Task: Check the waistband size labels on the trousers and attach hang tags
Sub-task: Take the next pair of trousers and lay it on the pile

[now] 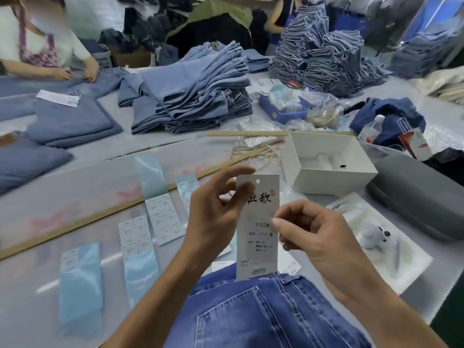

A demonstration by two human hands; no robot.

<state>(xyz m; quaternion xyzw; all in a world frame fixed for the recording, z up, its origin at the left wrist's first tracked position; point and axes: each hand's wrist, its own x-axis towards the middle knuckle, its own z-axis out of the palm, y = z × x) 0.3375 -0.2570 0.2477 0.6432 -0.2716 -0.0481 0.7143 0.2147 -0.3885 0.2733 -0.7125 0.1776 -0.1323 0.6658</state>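
White card in hand, a garment worker lifts a hang tag (257,227) upright over a pair of dark blue jeans (263,312) at a factory packing table (75,187). The left hand (216,217) pinches the tag's upper left edge between thumb and forefinger, steadying it near the punched hole, while the right hand (308,234) brings thumb and forefinger together at the tag's right edge, beside the printed "1103#" and size "M"; whether those fingers grip the card itself or a small sticker cannot be told. Holding the tag facing the eyes, just above the jeans' waistband, appears meant to let the printed size be read against the garment before the tag goes on.

Sheets of size stickers (163,217) and their pale blue backing strips (80,282) lie in rows to the left, within easy reach along a wooden ruler (100,212). Loose tan cord (256,151), likely for tying tags, sits beyond the hands next to an open white box (326,164). Stacks of folded light blue jeans (195,91) fill the far side, where another person (45,46) smooths a garment. The tag is not yet attached.
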